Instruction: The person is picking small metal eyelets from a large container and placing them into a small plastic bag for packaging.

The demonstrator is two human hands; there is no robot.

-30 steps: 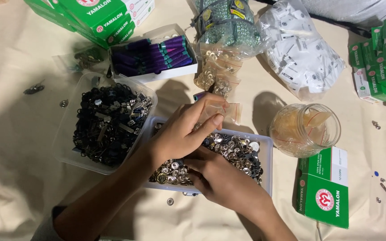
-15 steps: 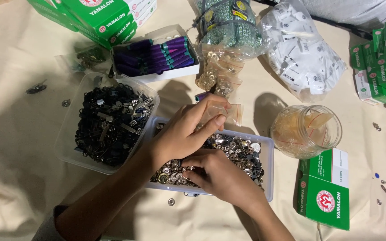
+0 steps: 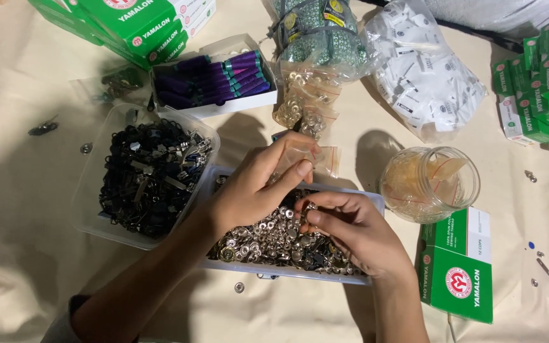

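My left hand [image 3: 258, 190] hovers over a clear tray [image 3: 287, 270] full of small silver snap buttons [image 3: 262, 238], pinching a small clear plastic bag [image 3: 322, 159] between thumb and fingers. My right hand [image 3: 351, 232] rests in the same tray, its fingertips closed on a few silver snap buttons picked from the pile. The two hands are close together, nearly touching above the tray's middle.
A clear tub of black metal pieces [image 3: 150, 171] sits left of the tray. A clear jar of small bags [image 3: 430, 184] stands to the right, by a green box [image 3: 459, 267]. Behind lie a box of purple thread spools [image 3: 214, 79], bags of snaps [image 3: 303, 105] and white tags [image 3: 427, 76], and more green boxes [image 3: 538, 82].
My right hand has shifted right in the tray and lifted a few snaps. My left hand has risen slightly, still holding the small bag.
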